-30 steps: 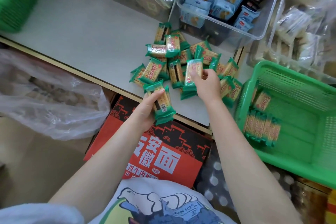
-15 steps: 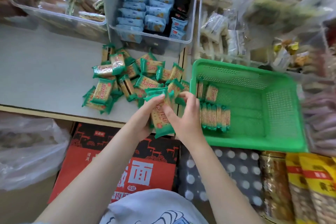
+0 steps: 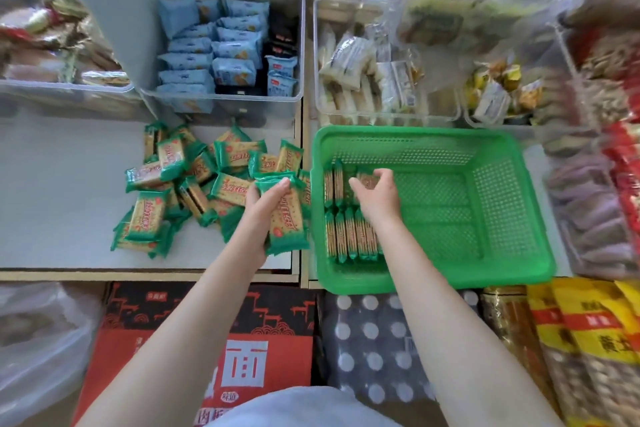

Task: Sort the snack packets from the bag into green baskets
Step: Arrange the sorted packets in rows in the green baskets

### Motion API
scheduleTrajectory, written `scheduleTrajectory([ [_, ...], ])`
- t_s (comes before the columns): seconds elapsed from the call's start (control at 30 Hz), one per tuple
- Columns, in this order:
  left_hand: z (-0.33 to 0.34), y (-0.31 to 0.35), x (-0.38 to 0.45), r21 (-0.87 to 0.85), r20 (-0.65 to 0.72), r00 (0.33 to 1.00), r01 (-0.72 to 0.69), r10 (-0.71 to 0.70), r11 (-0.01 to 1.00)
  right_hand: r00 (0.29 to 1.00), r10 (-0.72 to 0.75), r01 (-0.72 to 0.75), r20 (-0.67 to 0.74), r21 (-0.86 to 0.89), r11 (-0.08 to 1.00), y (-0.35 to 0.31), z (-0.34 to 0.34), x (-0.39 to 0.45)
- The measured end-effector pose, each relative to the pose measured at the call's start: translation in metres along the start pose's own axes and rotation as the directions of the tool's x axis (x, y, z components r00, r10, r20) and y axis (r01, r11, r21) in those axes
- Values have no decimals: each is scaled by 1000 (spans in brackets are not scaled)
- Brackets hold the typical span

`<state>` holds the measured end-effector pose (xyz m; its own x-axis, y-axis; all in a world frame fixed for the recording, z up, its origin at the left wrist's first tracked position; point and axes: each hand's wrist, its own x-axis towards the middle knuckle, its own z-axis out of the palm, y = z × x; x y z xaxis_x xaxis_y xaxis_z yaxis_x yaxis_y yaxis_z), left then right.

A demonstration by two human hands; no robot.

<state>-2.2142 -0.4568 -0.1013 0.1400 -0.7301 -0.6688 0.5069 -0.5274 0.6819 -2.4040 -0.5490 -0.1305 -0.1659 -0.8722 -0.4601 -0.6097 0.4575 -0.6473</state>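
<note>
Several green cracker packets (image 3: 194, 180) lie heaped on the grey shelf (image 3: 62, 191). My left hand (image 3: 263, 208) grips a small stack of these packets (image 3: 287, 218) just left of the green basket (image 3: 502, 218). Inside the basket, my right hand (image 3: 377, 194) pinches one packet (image 3: 367, 180) on edge at the back row. Two rows of packets (image 3: 349, 236) stand on edge along the basket's left wall.
Clear bins of blue packets (image 3: 221, 48) and pale snacks (image 3: 374, 80) stand behind the shelf. A red carton (image 3: 242, 340) and a dotted pack (image 3: 374, 340) sit below. A plastic bag (image 3: 38, 350) lies at the lower left, and yellow and red snack bags (image 3: 595, 329) at the right.
My right hand took a packet from the stack and moved right into the basket. My left hand stayed by the basket's left wall with the stack. The camera turned right.
</note>
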Motion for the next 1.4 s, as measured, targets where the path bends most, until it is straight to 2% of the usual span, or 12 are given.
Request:
scheduleTrajectory([
  [0.2,4,-7,18,2,-52,998,43,-43,999,988,153,-140,-7,-441,887,14,23,44],
  [0.4,2,-14,25,-12,-52,995,80,-81,997,987,154,-154,-35,-424,892,31,37,60],
  [0.53,0,-16,25,-26,-51,992,110,-112,994,991,131,-135,-34,-276,952,23,30,56],
  [0.63,-3,-13,25,-40,-38,995,89,-91,995,999,25,-21,38,-119,993,10,23,41],
  [0.73,-4,-6,21,-68,-14,998,66,-67,996,990,-88,103,109,-138,985,2,23,27],
  [0.97,14,25,7,-61,170,985,10,0,998,998,-49,46,26,119,992,-13,-11,5],
  [1.07,53,34,5,69,261,965,-31,12,997,939,-174,6,298,491,871,-22,-33,-22],
  [1.13,83,34,11,193,273,962,-75,19,978,852,-257,-53,457,562,826,-19,-42,-33],
  [1.2,106,32,18,393,263,963,-160,56,906,855,-239,-74,460,565,822,-9,-48,-27],
  [1.23,112,29,24,544,275,957,-239,98,804,879,-200,-80,433,546,834,-3,-52,-22],
  [1.3,111,20,33,736,297,913,-406,281,542,922,-115,-82,370,476,876,10,-61,-8],
  [1.4,88,5,34,816,182,795,-450,578,363,971,5,-87,240,332,939,21,-71,16],
])
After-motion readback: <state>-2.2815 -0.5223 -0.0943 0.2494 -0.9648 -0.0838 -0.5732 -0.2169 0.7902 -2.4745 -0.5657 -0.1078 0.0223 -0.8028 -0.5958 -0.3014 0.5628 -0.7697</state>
